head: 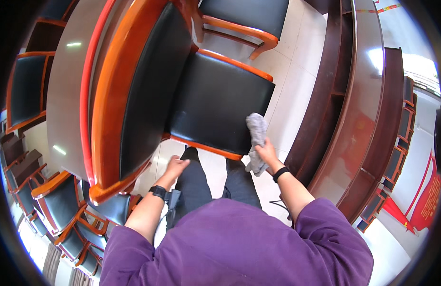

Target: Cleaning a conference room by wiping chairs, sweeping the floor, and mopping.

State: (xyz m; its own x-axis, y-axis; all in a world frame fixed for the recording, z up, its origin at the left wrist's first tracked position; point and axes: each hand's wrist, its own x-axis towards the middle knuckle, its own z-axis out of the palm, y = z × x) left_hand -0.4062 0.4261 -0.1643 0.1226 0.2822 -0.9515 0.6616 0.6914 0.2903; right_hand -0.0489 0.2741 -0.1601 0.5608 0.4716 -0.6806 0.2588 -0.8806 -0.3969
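My right hand grips a grey cloth, which lies against the front edge of a chair's black padded seat. Part of the cloth hangs below the hand. The chair has an orange-brown wooden frame and a black padded backrest. Near the chair's side, above my left thigh, my left hand holds nothing, its fingers apart. Both wrists wear black bands.
A second black-seated wooden chair stands beyond the first. A long dark wooden desk with open shelves runs along the right. Behind the backrest is another long desk. Several chairs stand at lower left.
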